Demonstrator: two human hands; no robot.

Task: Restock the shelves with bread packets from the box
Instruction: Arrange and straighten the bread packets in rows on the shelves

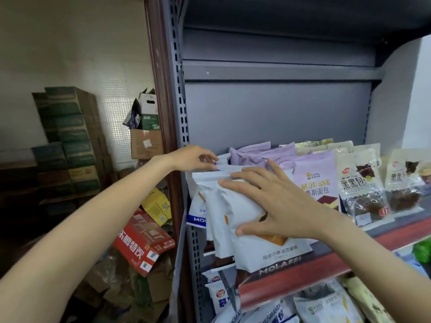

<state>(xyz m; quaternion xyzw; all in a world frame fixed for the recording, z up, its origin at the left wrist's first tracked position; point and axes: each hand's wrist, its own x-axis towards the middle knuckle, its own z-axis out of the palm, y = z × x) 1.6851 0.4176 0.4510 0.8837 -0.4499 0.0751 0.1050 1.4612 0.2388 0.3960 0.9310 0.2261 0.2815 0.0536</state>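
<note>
Several white bread packets (235,206) stand in a row at the left end of a grey shelf (303,271). My right hand (268,203) lies flat with spread fingers against the face of the front white packet and presses it back. My left hand (193,158) reaches to the shelf's left edge and pinches the top seam of the white packets. Purple mousse bread packets (312,173) stand right beside them. The box is not in view.
Clear packets of dark bread (363,183) fill the shelf's right part. The shelf below (326,306) holds more packets. Green cartons (67,136) are stacked by the left wall, with a red carton (142,241) and loose cardboard on the floor. An upper shelf (279,71) is bare.
</note>
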